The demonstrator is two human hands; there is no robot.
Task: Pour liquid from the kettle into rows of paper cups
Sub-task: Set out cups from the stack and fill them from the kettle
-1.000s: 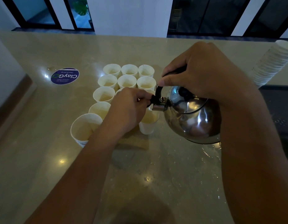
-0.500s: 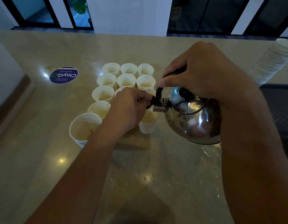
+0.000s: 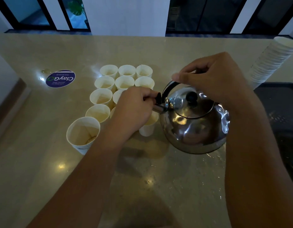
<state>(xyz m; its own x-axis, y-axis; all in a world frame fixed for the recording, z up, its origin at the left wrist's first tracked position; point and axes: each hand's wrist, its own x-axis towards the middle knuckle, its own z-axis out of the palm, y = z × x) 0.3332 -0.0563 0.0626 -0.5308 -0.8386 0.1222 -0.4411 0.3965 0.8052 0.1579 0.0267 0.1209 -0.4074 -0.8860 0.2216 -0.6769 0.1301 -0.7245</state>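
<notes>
- A round blue sticker [image 3: 60,78] lies on the countertop [image 3: 35,162] toward its far left, well apart from the cups.
- The paper cups [image 3: 124,82] stand in three rows near the middle of the countertop, running from the far side toward the person; the nearest cup [image 3: 83,134] of the left row sits at the front, with only a little pale liquid at its bottom.
- These cups look light and soft-walled, so I judge that a nudge from a wrist or the spout could tip or crush one.
- The left hand [image 3: 134,109] hovers over the near cups of the middle row, its fingers pinched shut on the small black spout cap [image 3: 158,98].
- A cup [image 3: 148,127] just under the spout, at the near end of the right row, holds yellowish liquid.
- The kettle [image 3: 193,122] is polished steel, just right of the cups and nearly upright; whether its base rests on the countertop or is held just above it I cannot tell.
- It likely weighs a fair amount with liquid inside, and its smooth body would be slippery and perhaps hot, so the black arched handle [image 3: 167,87] is the place to hold it.
- The right hand [image 3: 215,79] is closed around the top of that handle.
- A leaning stack of spare cups [image 3: 270,63] sits at the far right edge of the countertop.
</notes>
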